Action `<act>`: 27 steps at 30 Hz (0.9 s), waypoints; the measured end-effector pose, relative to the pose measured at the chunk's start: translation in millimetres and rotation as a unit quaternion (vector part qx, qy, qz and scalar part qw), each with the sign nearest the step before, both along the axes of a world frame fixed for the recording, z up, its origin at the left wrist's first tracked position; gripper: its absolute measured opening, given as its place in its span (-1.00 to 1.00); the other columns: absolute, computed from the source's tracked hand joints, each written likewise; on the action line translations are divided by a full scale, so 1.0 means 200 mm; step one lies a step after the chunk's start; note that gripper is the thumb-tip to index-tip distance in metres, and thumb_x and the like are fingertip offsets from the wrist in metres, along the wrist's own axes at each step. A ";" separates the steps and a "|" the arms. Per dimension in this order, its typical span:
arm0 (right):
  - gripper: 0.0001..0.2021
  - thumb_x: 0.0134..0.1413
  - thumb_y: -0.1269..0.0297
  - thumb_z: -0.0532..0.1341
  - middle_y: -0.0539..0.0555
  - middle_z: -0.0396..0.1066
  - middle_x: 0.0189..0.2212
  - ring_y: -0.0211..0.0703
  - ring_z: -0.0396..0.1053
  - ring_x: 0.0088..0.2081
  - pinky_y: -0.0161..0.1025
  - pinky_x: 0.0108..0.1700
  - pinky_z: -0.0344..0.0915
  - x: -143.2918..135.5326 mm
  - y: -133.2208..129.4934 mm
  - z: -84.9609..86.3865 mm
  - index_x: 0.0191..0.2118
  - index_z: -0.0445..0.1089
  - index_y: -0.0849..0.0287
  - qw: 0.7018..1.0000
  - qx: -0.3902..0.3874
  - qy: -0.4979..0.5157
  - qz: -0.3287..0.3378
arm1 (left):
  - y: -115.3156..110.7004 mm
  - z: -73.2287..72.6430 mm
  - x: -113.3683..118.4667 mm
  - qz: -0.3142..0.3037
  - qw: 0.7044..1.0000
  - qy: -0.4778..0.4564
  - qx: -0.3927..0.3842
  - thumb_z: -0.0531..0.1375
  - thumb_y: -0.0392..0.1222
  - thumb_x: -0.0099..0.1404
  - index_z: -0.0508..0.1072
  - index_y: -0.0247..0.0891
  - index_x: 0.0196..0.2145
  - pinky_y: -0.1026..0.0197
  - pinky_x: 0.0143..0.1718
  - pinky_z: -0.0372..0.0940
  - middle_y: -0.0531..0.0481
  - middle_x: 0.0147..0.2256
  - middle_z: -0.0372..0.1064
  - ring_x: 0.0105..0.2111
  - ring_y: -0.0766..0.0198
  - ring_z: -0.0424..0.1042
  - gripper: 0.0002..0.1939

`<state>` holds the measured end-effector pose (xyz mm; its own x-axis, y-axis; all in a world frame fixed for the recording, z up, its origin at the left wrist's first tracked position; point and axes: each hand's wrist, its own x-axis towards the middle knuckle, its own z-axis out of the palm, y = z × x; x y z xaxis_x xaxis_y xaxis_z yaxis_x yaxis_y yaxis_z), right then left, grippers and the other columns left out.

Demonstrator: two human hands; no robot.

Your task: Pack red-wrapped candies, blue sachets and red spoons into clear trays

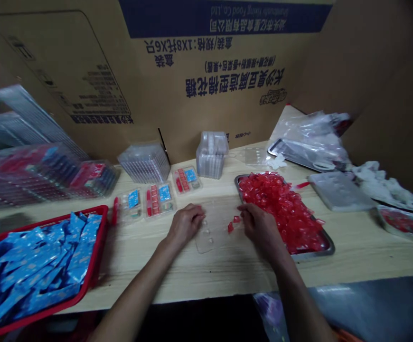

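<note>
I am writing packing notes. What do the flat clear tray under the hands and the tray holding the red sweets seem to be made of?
The flat clear moulded tray looks like thin glossy plastic: the wood shows through it. The grey rectangular tray under the red wrapped sweets looks like metal, probably steel, by its dull shiny rim. The left hand rests on the clear tray.

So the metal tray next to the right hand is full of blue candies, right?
Not quite. The head view shows the metal tray beside the right hand full of red candies. The blue things are packets, in the red basket far to the left.
</note>
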<state>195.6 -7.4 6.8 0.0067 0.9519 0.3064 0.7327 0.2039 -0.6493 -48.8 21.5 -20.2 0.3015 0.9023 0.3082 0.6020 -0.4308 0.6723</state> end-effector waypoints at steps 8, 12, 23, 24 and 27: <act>-0.48 -0.05 0.69 0.04 0.25 0.53 -0.27 0.02 0.49 -0.26 -0.22 -0.30 0.22 -0.09 -0.10 0.00 0.06 0.32 0.26 0.966 -0.135 -0.193 0.104 | -0.05 -0.01 -0.06 -0.008 0.996 0.084 0.028 0.12 -0.30 0.34 0.59 -0.14 -0.26 0.19 -0.19 0.34 -0.08 -0.25 0.51 -0.26 0.19 0.48 -0.77; -0.66 0.06 0.66 0.02 0.32 0.50 -0.30 0.05 0.47 -0.32 -0.20 -0.35 0.18 -0.18 -0.13 -0.03 -0.08 0.34 0.29 0.952 -0.161 -0.252 0.071 | -0.10 0.05 -0.06 0.021 1.000 -0.004 0.014 0.17 -0.21 0.31 0.59 -0.16 -0.16 0.17 -0.16 0.38 -0.13 -0.10 0.45 -0.16 0.16 0.47 -0.79; -0.76 0.16 0.45 0.05 0.05 0.45 -0.35 -0.16 0.42 -0.36 -0.29 -0.33 0.26 -0.34 -0.10 0.01 -0.06 0.26 0.14 0.978 0.004 0.123 0.170 | -0.20 0.18 0.18 0.096 0.783 -0.507 -0.348 0.50 -0.09 -0.07 0.60 -0.33 -0.29 0.34 -0.29 0.36 -0.06 -0.38 0.55 -0.38 0.33 0.50 -0.60; -0.77 0.16 0.42 0.06 0.02 0.43 -0.41 -0.18 0.40 -0.41 -0.30 -0.37 0.26 -0.35 -0.09 -0.02 -0.06 0.24 0.14 0.975 -0.002 0.155 0.159 | -0.20 0.19 0.18 0.110 0.772 -0.524 -0.342 0.52 -0.11 -0.11 0.61 -0.32 -0.28 0.33 -0.26 0.36 -0.06 -0.37 0.56 -0.37 0.32 0.51 -0.58; -0.91 0.18 0.31 0.10 0.00 0.41 -0.45 -0.18 0.39 -0.44 -0.30 -0.40 0.26 -0.38 -0.07 -0.07 -0.18 0.22 0.12 0.968 -0.021 0.216 0.127 | -0.20 0.20 0.17 0.135 0.763 -0.546 -0.319 0.53 -0.14 -0.15 0.62 -0.32 -0.29 0.29 -0.18 0.37 -0.06 -0.35 0.58 -0.34 0.30 0.52 -0.58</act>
<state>119.2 -22.3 -6.7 -0.1111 0.9513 0.2874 0.3212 0.3080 -0.8955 -14.7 -19.4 19.1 -0.0445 0.9576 -0.2846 -0.4572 0.2338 0.8581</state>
